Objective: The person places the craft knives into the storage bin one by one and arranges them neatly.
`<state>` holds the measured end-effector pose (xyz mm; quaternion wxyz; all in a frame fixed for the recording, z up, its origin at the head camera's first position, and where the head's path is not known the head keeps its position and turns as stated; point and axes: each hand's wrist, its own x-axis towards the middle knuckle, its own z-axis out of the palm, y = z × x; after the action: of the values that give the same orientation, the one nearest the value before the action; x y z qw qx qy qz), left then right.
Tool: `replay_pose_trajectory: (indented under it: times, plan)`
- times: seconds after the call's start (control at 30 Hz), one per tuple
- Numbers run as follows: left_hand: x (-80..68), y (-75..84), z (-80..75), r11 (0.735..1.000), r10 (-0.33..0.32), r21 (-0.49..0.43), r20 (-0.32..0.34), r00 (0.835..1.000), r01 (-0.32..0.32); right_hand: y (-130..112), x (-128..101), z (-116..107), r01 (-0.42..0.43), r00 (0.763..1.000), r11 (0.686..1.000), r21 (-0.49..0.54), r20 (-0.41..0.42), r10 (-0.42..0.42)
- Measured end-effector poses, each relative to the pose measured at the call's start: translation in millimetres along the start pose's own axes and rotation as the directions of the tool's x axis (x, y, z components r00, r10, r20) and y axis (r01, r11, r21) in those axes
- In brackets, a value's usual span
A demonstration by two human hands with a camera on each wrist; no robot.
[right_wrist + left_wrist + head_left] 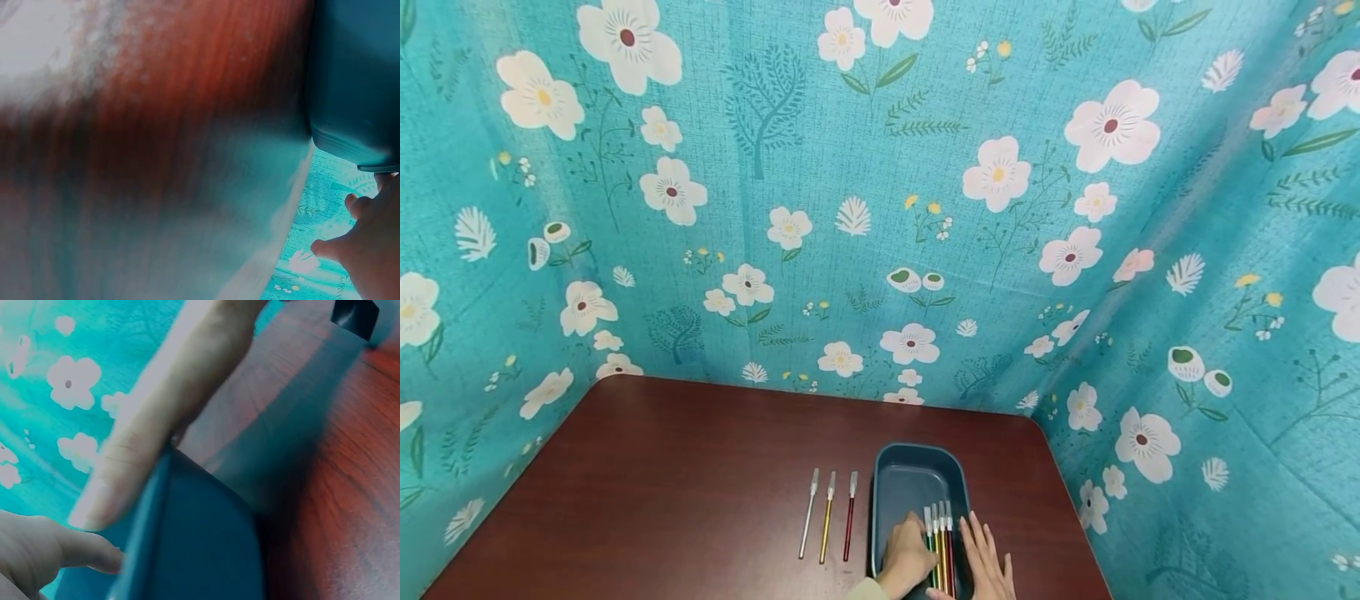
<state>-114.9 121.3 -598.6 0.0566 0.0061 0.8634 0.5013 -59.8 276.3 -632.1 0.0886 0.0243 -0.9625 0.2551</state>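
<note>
A dark blue-grey tray (904, 454) stands on the table with several slim pen-like sticks (942, 542) lying side by side in its right half. They have pale caps and green, gold and red shafts. My left hand (906, 557) reaches into the tray, its bent fingers right beside the leftmost stick; I cannot tell whether it holds one. In the left wrist view, a finger (134, 450) slants down across the tray's edge. My right hand (988, 558) lies along the tray's right side with fingers extended, its thumb at the lower ends of the sticks.
Left of the tray, three more sticks lie roughly parallel on the brown table (662, 500): a silver one (808, 517), a gold one (827, 521) and a red one (850, 518). A turquoise flowered cloth (865, 275) hangs behind the table and along its sides.
</note>
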Motion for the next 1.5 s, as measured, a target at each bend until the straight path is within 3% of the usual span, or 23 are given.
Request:
replay_pose_trajectory:
  times: [0.13, 0.27, 0.4, 0.53, 0.87, 1.03, 1.5]
  plan:
    - [-1.0, 3.5, -11.7, 0.997, 0.063, -0.039, -0.044, 0.997, -0.065, -4, 1, -1, -0.031, 0.998, 0.999, 0.039, 0.054, 0.029]
    - [-1.4, 4.3, -19.6, 0.975, 0.147, -0.157, -0.058, 0.987, -0.155, -5, 2, -3, -0.045, 0.997, 0.998, 0.034, 0.066, 0.043]
    - [-2.6, 4.2, -29.6, 0.946, 0.169, -0.273, -0.038, 0.985, -0.173, -5, 3, -3, -0.046, 0.997, 0.999, 0.029, 0.068, 0.044]
    - [-3.9, 4.8, -47.7, 0.933, 0.187, -0.307, -0.027, 0.982, -0.186, -3, 2, -3, -0.044, 0.997, 0.998, 0.039, 0.060, 0.042]
    - [-6.5, -6.5, -96.7, 0.941, 0.169, -0.280, -0.098, 0.981, -0.190, -1, 1, -4, -0.046, 0.998, 0.998, 0.050, 0.052, 0.043]
    - [-5.7, -22.5, -111.5, 0.958, 0.156, -0.219, -0.157, 0.975, -0.188, -3, 3, -5, -0.088, 0.993, 0.994, 0.059, 0.081, 0.083]
    - [-6.4, -64.9, -142.3, 0.993, 0.085, -0.058, -0.207, 0.975, -0.099, -2, 3, -3, -0.074, 0.996, 0.996, 0.053, 0.053, 0.072]
